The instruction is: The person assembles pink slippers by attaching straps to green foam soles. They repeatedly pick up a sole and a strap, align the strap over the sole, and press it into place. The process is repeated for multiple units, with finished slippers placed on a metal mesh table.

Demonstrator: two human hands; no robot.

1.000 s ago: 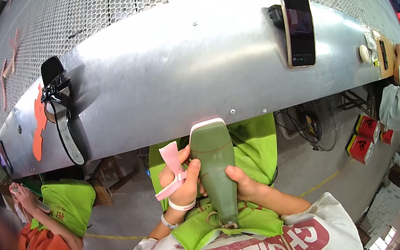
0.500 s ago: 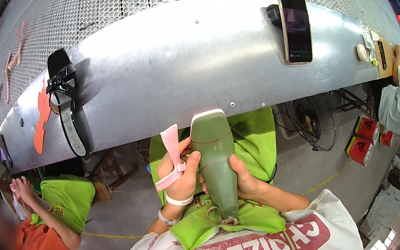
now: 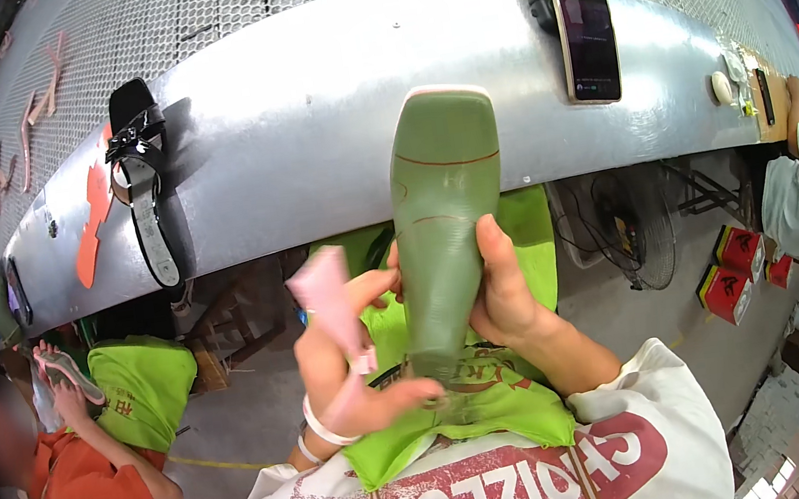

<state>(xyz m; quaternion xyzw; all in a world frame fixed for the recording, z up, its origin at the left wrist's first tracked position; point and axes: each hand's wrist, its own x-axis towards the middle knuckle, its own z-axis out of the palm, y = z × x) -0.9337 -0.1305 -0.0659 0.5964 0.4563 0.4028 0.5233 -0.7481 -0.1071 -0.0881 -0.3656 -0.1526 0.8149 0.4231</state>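
Observation:
A green shoe last (image 3: pixel 450 212) is tilted up in front of me, its squared toe over the bench edge. Thin red lines cross it, and a pale pink rim, apparently of an insole, shows at the toe. My right hand (image 3: pixel 509 298) wraps round its right side, thumb up along it. To the left, my left hand (image 3: pixel 335 374) carries a pink strap (image 3: pixel 325 295) with a small loop, caught among its fingers and blurred by motion. The left thumb stretches toward the narrow end of the last, and the index finger is close to its side.
On the metal bench (image 3: pixel 303 131) lie a black sandal (image 3: pixel 144 182), an orange template (image 3: pixel 93 224) and a propped phone (image 3: pixel 585 33). Co-workers sit left, in an orange shirt (image 3: pixel 98 486), and right. A fan (image 3: pixel 644 227) and red boxes (image 3: pixel 730 282) stand below.
The last has risen and moved away from me, its toe now over the bench. My left hand has come off its upper part, thumb spreading lower down. The left co-worker now shows a shoe in hand.

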